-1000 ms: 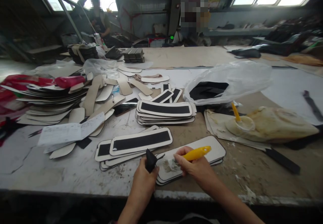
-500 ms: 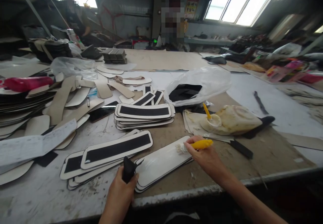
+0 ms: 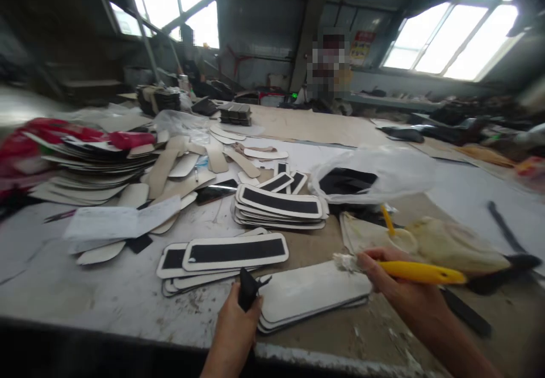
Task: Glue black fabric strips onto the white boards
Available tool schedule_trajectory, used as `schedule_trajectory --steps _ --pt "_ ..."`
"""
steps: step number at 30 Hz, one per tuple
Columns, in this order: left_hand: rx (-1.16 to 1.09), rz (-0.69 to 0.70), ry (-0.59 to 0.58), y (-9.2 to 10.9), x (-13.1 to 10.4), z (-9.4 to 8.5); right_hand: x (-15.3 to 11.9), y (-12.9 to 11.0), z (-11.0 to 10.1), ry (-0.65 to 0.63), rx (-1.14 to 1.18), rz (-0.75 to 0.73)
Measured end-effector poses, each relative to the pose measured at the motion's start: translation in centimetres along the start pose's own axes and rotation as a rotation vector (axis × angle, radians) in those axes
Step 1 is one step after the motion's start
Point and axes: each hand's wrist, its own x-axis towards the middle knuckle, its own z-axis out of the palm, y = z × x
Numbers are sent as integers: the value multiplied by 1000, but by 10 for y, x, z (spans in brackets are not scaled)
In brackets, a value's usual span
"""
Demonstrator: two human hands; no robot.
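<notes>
My right hand is closed around a brush with a yellow handle. Its pale bristles are at the far edge of a white panel, the top one of a small stack. At the left end of that stack, my left hand grips a black piece whose thin tip points at the panel. Just left lie white panels with black strips. Behind them is a taller stack of similar panels.
A container with a yellow stick stands at the right, near a black-handled tool. A plastic bag holds black pieces. A phone, papers and piled panels lie left. Two people are in the background.
The view has swung left, so the table's things appear further right. The brush has moved to the panel's far edge, and its handle now points more to the right. Both hands keep their holds.
</notes>
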Motion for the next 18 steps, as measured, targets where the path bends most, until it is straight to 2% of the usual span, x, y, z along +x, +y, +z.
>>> schedule_trajectory --steps 3,6,9,11,15,18 --pt "-100 7 61 -10 -1 -13 12 -29 21 -91 123 -38" --pt "-78 85 142 -18 -3 -44 23 -68 49 -223 252 -128" --pt "186 157 123 -18 -5 -79 28 -108 81 -403 392 -188" --pt "427 162 81 -13 -3 -95 29 -132 104 -453 451 -241" --pt "690 176 49 -10 8 -104 27 -167 145 -433 476 -438" --pt "779 168 32 -15 15 -101 24 -179 167 -446 464 -571"
